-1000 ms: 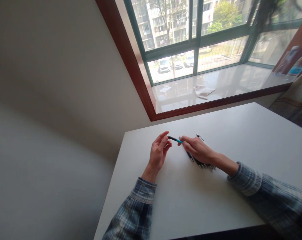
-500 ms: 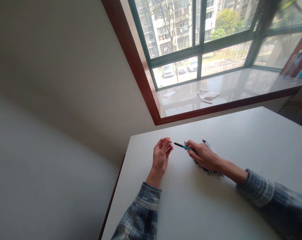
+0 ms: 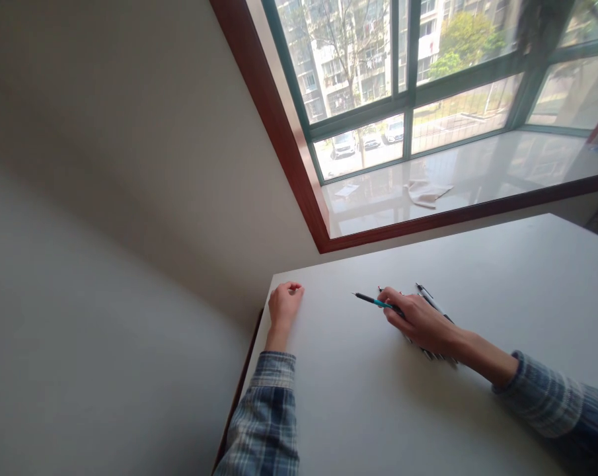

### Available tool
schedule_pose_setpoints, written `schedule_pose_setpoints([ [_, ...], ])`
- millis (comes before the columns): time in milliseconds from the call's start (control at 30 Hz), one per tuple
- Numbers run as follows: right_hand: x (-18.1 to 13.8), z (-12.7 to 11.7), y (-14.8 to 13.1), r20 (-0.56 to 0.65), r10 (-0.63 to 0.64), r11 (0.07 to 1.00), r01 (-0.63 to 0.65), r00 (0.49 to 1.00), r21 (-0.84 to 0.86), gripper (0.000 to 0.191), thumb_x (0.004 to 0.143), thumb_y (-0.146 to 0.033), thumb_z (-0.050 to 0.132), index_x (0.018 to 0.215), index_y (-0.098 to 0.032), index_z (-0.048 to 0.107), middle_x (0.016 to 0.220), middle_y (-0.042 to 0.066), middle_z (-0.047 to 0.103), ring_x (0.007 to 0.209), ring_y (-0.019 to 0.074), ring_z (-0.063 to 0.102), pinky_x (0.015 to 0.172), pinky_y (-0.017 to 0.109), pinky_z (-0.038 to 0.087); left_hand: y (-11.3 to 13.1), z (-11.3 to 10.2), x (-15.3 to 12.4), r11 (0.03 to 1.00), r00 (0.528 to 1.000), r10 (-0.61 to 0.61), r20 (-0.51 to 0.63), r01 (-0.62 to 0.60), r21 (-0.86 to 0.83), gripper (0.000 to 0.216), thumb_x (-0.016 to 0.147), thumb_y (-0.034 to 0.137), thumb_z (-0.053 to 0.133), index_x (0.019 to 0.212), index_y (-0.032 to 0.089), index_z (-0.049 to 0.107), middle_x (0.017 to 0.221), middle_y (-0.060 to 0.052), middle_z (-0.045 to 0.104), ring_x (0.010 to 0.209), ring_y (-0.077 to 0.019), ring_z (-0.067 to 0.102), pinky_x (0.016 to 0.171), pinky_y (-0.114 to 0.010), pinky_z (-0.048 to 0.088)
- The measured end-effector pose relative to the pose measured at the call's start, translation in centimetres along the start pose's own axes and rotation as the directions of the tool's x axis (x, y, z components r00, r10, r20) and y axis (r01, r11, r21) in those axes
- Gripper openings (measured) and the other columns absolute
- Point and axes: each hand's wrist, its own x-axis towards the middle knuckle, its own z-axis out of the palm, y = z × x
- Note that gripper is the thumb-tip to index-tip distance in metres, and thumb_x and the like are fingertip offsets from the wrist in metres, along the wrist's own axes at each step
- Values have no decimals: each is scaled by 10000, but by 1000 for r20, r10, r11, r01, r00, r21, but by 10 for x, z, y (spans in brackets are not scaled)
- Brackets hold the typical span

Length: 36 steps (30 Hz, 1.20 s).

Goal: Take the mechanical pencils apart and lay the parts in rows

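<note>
My right hand (image 3: 417, 320) grips a teal-and-black pen (image 3: 371, 299) between thumb and fingers, its thin metal tip pointing left. Under and beside that hand lie several other pens; one with a white barrel and dark clip (image 3: 430, 299) shows beyond the knuckles. Silver pen tips (image 3: 430, 355) peek out below the palm, and the rest of these pens is hidden. Well to the left, my left hand (image 3: 285, 305) is at the table's far left corner with its fingers curled together. Whatever is between those fingers, if anything, cannot be made out.
The white table (image 3: 358, 396) has its left edge close to a wall (image 3: 105, 297). Behind it is a window sill (image 3: 378, 211) with a crumpled cloth (image 3: 427, 193) and a small paper (image 3: 347, 190), edged by a red-brown frame (image 3: 323, 241).
My left hand has left the pen's tip and moved left to the table's corner, turning palm down. My right hand still holds the pen. The view has shifted slightly.
</note>
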Motion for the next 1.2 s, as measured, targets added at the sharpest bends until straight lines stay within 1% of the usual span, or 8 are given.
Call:
schedule_pose_setpoints([
  [133, 0, 2, 1, 17, 6, 1000, -6, 1000, 3, 162, 1009, -273, 405, 1090, -244, 543, 645, -44, 503, 592, 173, 447, 633, 301, 316, -7, 2, -4, 993, 999, 16, 34, -20, 113, 14, 745, 236, 745, 734, 231, 751, 894, -77, 758, 907, -275, 649, 881, -373, 453],
  [300, 0, -2, -4, 24, 30, 997, -32, 999, 67, 146, 1016, -290, 408, 1074, -240, 533, 628, -63, 455, 580, 154, 386, 630, 293, 295, 0, -2, -4, 995, 998, 49, 31, -51, 87, 160, 745, 257, 758, 894, 212, 795, 915, -75, 737, 862, -254, 614, 866, -371, 455],
  [433, 1, -2, -9, 50, 77, 937, -90, 996, 337, 191, 1041, -329, 374, 974, -227, 521, 639, -56, 483, 575, 134, 387, 609, 277, 315, 23, 3, -14, 993, 993, 110, 42, -108, -50, 322, 877, 406, 669, 1101, 205, 783, 987, -73, 720, 812, -209, 582, 788, -330, 475],
  [533, 2, 5, -8, 115, 100, 798, -149, 988, 585, 276, 1051, -373, 346, 949, -203, 538, 672, -35, 506, 578, 122, 424, 578, 263, 331, 49, 17, -35, 964, 969, 164, 184, -118, -236, 440, 913, 541, 638, 1150, 200, 786, 887, -54, 706, 695, -158, 540, 676, -290, 457],
  [633, 4, 13, -5, 182, 87, 601, -198, 979, 774, 311, 1038, -428, 381, 964, -181, 555, 695, -30, 481, 553, 108, 391, 510, 247, 266, 70, 34, -64, 742, 851, 276, 448, 107, -662, 521, 871, 534, 734, 1238, 166, 761, 881, -60, 672, 688, -125, 503, 688, -283, 427],
  [733, 6, 15, -6, 213, 84, 450, -228, 973, 864, 321, 1025, -461, 432, 986, -171, 567, 688, -43, 441, 532, 92, 339, 496, 241, 225, 82, 47, -86, 568, 755, 327, 569, 324, -756, 535, 861, 501, 779, 1259, 144, 751, 765, -29, 614, 706, -120, 510, 723, -281, 413],
  [967, 4, 12, -11, 331, -1, 237, -322, 944, 917, 320, 1035, -457, 492, 1038, -158, 607, 699, -38, 427, 532, 79, 305, 507, 241, 199, 89, 48, -98, 372, 729, 393, 561, 432, -822, 429, 902, 446, 760, 1223, 162, 757, 979, -61, 636, 727, -123, 593, 792, -338, 458],
  [1200, 0, 18, -8, 405, -86, 184, -385, 910, 904, 348, 1033, -492, 541, 1054, -157, 629, 742, -39, 401, 549, 66, 291, 515, 236, 193, 94, 48, -104, 302, 713, 440, 545, 454, -838, 269, 950, 443, 689, 1009, 185, 738, 996, -34, 629, 622, -114, 614, 665, -311, 469],
])
